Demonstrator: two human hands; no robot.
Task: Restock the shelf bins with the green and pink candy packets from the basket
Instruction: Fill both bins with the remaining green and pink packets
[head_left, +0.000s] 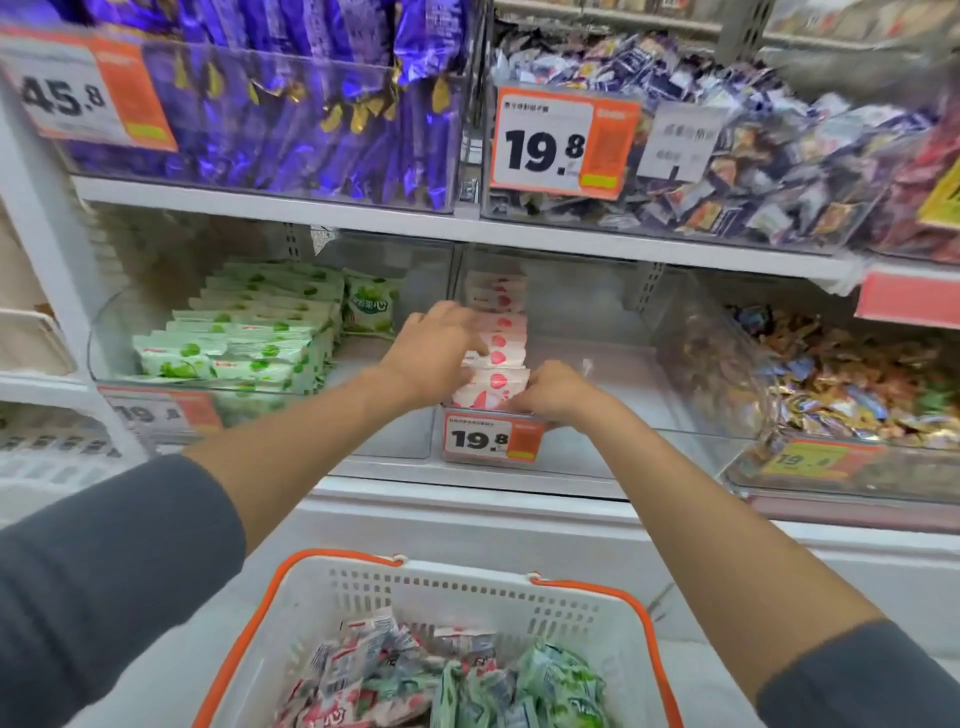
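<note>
Now, shelf (363, 218): the board hangs low over the bins, so knuckles lifted carelessly could strike it.
Basket (467, 587): sits below the shelf's front edge with green and pink packets mixed inside. A hasty grab risks stocking the wrong bin.
Pink bin (623, 322): only its left wall backs the row and the right part is bare, so the row could topple rightward.
Green bin (111, 332): left neighbour, with green packets (244, 338) stacked toward its front edge.
Pink packets (501, 332): upright in a file from front edge to back, between both hands.
Left hand (436, 348): fingers straight, pressing the row's tops and grasping nothing.
Right hand (556, 389): curled at the frontmost packet, apparently pinching it, though blur softens the fingertips. Letting go too early could spill the file.
</note>
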